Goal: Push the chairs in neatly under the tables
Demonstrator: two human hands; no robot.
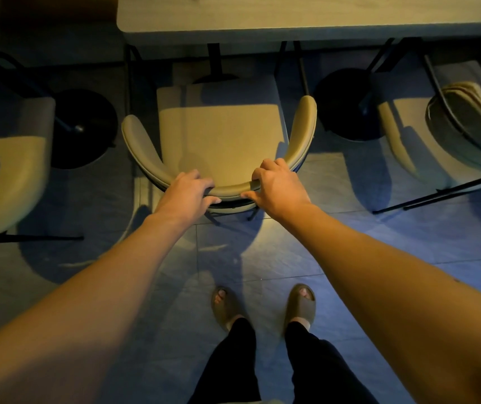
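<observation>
Left hand (188, 189) and right hand (277, 185) both clamped on the chair (221, 132) backrest; the counter (291, 16) lies straight ahead of them, seat front just under its edge.

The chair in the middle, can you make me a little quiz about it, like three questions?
1. True or false: both hands grip the curved backrest of the middle chair.
2. Which is nearer the table: the seat's front edge or the backrest?
3. Multiple choice: how many other chairs show beside it? A) none B) one C) two

Key:
1. True. The left hand and right hand both curl over the backrest.
2. The seat's front edge; it sits close to the table edge, while most of the seat is not under it.
3. C. There is a left chair and a right chair.
</observation>
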